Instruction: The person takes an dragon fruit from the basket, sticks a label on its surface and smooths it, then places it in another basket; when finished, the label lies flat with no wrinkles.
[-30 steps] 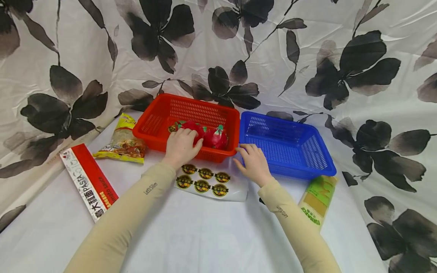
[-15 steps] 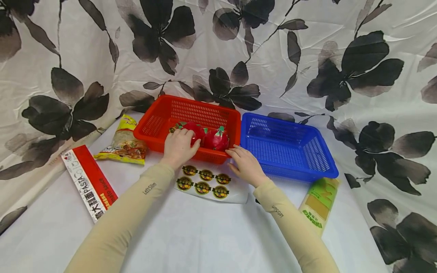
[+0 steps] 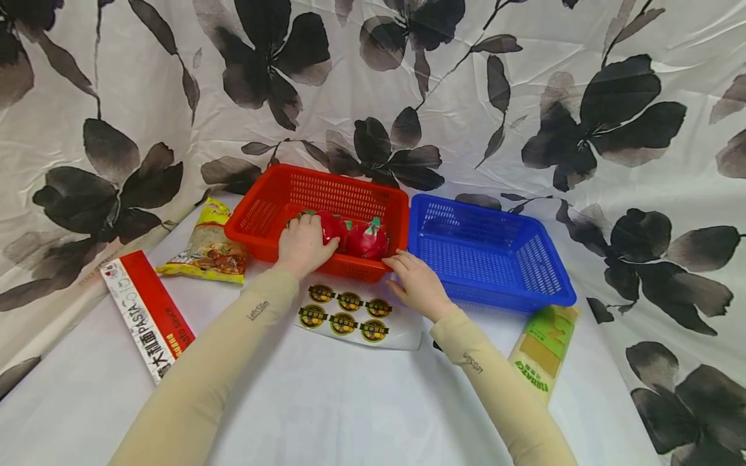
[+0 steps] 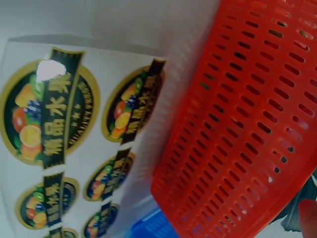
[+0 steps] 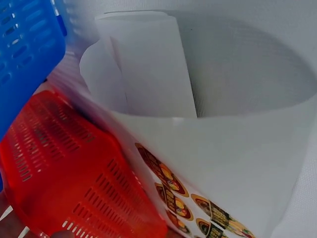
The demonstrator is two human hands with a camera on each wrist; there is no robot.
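Observation:
In the head view, two red dragon fruits with green tips lie in the red basket. My left hand reaches over its near rim, fingers bent over the left dragon fruit, thumb on the near side; its fingertips are hidden. The right dragon fruit sits beside it. My right hand holds the basket's near rim by the right corner, fingertips on the rim, thumb lower against the outside wall. A white sheet of round fruit stickers lies before the basket, its end curled up in the right wrist view.
A blue basket stands right of the red one. A green pasta packet lies in front of it. On the left are a yellow snack-style bag and a red and white pasta box. Floral cloth hangs behind.
My right hand has moved left from the corner between the baskets onto the red basket's near rim. My left hand has shifted slightly left over the dragon fruit, covering a small round sticker seen earlier.

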